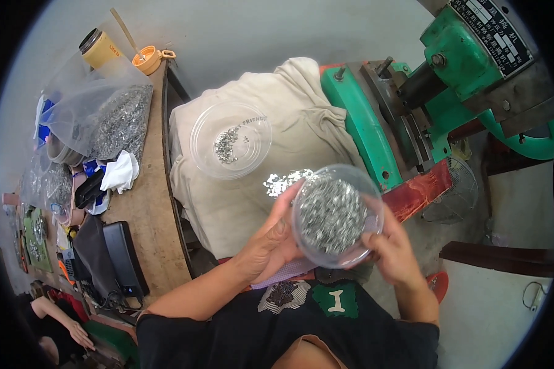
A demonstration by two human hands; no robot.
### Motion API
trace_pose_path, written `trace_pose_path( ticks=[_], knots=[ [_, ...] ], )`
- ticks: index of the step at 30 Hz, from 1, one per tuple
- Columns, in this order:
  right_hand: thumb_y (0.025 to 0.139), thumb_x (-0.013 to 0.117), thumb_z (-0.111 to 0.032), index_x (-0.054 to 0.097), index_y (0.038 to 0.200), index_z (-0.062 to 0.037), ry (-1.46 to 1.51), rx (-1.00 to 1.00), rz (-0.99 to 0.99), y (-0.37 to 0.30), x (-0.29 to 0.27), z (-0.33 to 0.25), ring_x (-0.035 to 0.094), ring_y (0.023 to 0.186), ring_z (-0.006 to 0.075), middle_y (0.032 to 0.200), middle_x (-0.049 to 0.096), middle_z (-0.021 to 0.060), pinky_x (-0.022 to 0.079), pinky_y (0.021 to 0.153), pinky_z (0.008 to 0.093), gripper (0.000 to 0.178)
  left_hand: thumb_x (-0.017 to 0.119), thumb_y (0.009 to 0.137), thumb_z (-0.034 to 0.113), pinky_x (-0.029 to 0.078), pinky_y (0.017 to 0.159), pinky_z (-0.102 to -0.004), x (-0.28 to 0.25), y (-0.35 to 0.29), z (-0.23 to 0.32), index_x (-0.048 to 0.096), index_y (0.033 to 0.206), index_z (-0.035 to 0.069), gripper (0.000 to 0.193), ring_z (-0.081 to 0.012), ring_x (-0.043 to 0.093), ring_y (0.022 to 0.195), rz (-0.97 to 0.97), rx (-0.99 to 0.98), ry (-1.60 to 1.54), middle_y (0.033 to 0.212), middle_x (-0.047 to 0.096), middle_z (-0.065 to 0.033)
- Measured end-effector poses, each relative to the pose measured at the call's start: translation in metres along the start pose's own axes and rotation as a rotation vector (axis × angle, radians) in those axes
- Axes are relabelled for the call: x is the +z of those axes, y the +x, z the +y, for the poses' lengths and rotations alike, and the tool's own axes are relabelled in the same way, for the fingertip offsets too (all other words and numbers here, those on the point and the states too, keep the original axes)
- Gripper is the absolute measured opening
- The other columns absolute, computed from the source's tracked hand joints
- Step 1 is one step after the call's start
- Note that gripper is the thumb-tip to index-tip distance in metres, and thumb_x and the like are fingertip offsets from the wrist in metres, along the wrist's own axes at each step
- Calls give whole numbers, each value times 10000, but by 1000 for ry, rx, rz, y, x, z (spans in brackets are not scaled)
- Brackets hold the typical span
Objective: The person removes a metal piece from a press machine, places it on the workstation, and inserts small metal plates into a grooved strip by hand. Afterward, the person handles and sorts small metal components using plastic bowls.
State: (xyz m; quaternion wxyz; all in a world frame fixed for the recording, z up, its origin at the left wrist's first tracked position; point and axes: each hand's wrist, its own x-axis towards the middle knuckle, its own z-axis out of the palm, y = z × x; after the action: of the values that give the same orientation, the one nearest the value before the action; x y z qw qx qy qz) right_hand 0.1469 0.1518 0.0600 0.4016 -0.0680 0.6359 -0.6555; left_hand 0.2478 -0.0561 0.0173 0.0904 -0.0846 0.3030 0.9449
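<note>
Both of my hands hold a round clear plastic bowl (374,216) heaped with small shiny metal pieces (331,215). My left hand (269,243) cups its left side, fingers partly hidden behind it. The right side is gripped by my right hand (393,245), its thumb at the rim. Just beyond the bowl, a small pile of flat silver pieces (279,183) lies on a beige cloth (218,212). Farther back to the left, a second clear plastic bowl (204,161) sits on the cloth with a few small metal pieces (226,146) inside.
A green press machine (358,126) stands to the right, with a fan (454,190) on the floor below. Along the left runs a wooden table (157,237) bearing a clear bag of metal bits (122,120), a yellow bottle (106,50) and a black box (123,255). Another person's hand (80,335) appears at lower left.
</note>
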Motion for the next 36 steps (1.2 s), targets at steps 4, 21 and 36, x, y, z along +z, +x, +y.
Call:
trace_pose_path(
  ticks=[4,21,36],
  knots=[
    [890,486,-7,322,1484,27,-198,-76,-46,-5,9,17,538,1161,143,1300,539,106,438,957,279,617,660,886,542,342,1141,-453,2,1,-9,178,1554,135,919,-260,352,1399,-6,31,-125,1520,301,-116],
    [1072,157,-438,248,1487,72,342,-450,117,55,70,24,396,1375,325,1456,419,254,319,1156,406,664,353,1061,380,390,1109,-420,27,7,1,361,1451,74,496,-240,473,1306,267,229,-170,1406,471,-122],
    [1063,168,-467,263,1475,66,377,-570,101,44,82,14,452,1318,314,1429,450,244,337,1135,419,680,322,1062,350,323,1115,-344,31,6,-2,311,1475,-32,563,-201,441,1301,296,599,277,1418,433,-154]
  ],
)
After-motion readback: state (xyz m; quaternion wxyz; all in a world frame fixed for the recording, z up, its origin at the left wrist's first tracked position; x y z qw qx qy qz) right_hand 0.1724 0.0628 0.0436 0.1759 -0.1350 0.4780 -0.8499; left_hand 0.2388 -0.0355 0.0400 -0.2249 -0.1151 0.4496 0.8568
